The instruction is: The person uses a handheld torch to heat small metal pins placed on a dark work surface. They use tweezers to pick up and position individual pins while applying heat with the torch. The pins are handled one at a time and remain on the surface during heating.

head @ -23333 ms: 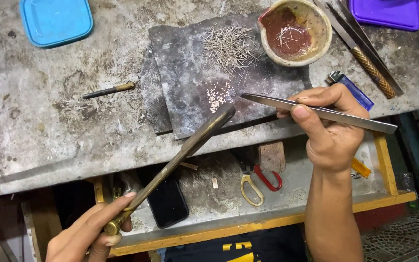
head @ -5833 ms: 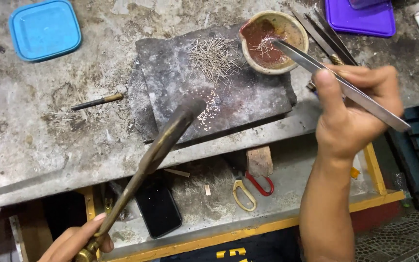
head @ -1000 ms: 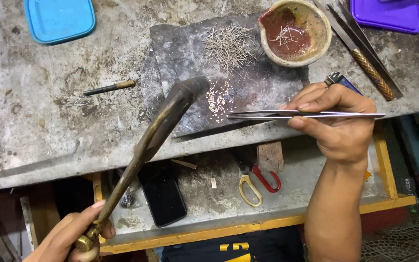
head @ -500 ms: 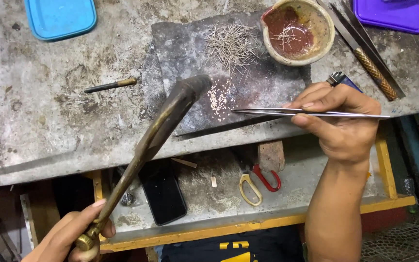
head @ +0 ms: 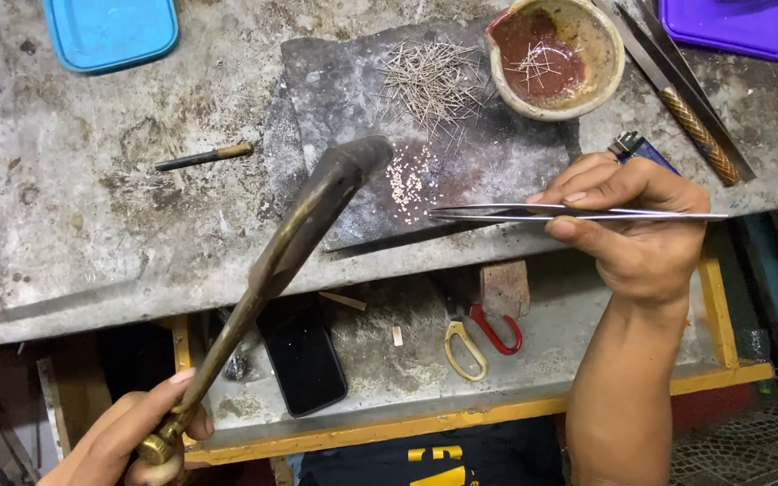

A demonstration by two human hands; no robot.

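My right hand (head: 630, 225) pinches long steel tweezers (head: 497, 213), tips pointing left over the front edge of a dark stone slab (head: 497, 162). A patch of tiny pale grains (head: 404, 180) lies on the slab just left of the tips, with a heap of thin wire pieces (head: 429, 81) behind it. My left hand (head: 128, 441), low at the front left, grips the brass end of a long curved blowpipe torch (head: 290, 252) whose dark nozzle hangs over the slab next to the grains. No flame shows.
A clay bowl (head: 607, 63) with reddish paste and wire bits stands at the slab's back right. Files (head: 691, 117), a blue lighter (head: 641, 148), a purple lid (head: 731, 22), a blue lid (head: 110, 31) and a small tool (head: 204, 157) lie around. Below sit a phone (head: 303, 355) and scissors (head: 479, 333).
The tweezers have shifted slightly toward the grains over the last second; the torch nozzle has stayed over the slab. Several seconds back the tweezers were reaching into the clay bowl.
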